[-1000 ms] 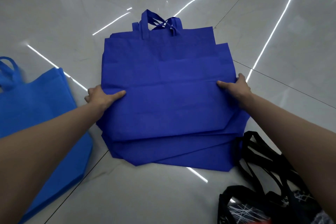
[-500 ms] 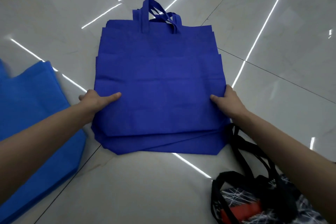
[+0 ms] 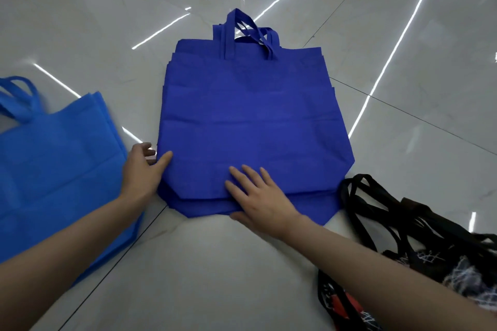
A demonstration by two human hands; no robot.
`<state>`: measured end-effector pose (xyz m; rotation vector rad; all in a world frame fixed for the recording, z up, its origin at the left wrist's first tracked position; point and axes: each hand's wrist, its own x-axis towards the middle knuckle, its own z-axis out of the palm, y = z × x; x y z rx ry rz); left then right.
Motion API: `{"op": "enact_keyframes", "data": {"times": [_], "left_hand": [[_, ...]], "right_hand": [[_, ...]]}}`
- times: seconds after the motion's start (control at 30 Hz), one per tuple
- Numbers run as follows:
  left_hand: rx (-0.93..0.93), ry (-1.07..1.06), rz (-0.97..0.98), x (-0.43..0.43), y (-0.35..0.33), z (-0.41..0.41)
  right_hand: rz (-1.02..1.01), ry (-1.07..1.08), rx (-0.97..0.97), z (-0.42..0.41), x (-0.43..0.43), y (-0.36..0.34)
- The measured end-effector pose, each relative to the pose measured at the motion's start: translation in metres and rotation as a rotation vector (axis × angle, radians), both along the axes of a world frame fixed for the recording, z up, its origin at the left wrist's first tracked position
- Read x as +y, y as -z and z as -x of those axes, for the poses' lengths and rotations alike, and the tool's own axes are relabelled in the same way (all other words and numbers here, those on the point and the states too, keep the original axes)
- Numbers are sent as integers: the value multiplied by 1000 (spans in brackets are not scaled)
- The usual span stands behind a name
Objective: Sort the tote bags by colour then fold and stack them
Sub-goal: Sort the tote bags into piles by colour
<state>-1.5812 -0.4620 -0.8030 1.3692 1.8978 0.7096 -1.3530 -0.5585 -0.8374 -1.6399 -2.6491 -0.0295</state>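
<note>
Plainly, the right hand (image 3: 262, 196) makes no closed grip. It lies palm down, fingers straight and spread, on the lower edge of the stack of royal-blue non-woven fabric tote bags (image 3: 255, 121), clasping nothing. The left hand (image 3: 141, 172) sits at the stack's lower left edge, with its straight thumb on the top bag and its fingers stretched out just beside the fabric. Those fingertips are blurred, and whether any slips beneath the edge cannot be told.

The stack lies on the floor in the centre of the frame, its looped handles (image 3: 243, 35) bunched at the top. Stepped edges show along the bottom and sides, but the bags cannot be counted.

At the left edge of the frame a pile of lighter sky-blue fabric tote bags (image 3: 59, 174) is cut off by the border and partly covered by the left forearm (image 3: 67, 255). Its own carrying loops (image 3: 18, 99) are smeared by blur.

In the lower right a heap of black tote bags with white scribbled lines and a red patch (image 3: 430, 255) lies just beside the stack's corner. It is half hidden behind the right forearm (image 3: 390, 274) and runs out of frame.

Everything rests on a glossy pale grey tiled floor (image 3: 215, 277) crossed by thin dark joints and bright streaks of reflected strip lights.
</note>
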Motion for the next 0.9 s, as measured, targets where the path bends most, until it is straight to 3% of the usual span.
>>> {"op": "enact_keyframes", "data": {"times": [0.23, 0.43, 0.57, 0.67, 0.8, 0.9], "left_hand": [[-336, -102, 254, 33, -6, 11], [-324, -58, 284, 41, -6, 8], [-324, -76, 247, 39, 0, 3], [-340, -99, 264, 39, 0, 3], [-531, -141, 336, 41, -9, 0], [-547, -104, 353, 45, -15, -4]], "right_hand": [[244, -72, 169, -12, 29, 1], [-55, -3, 84, -18, 30, 11], [-174, 13, 176, -10, 55, 11], [-159, 8, 235, -1, 75, 7], [83, -50, 63, 5, 76, 12], [-25, -24, 69, 8, 74, 11]]}}
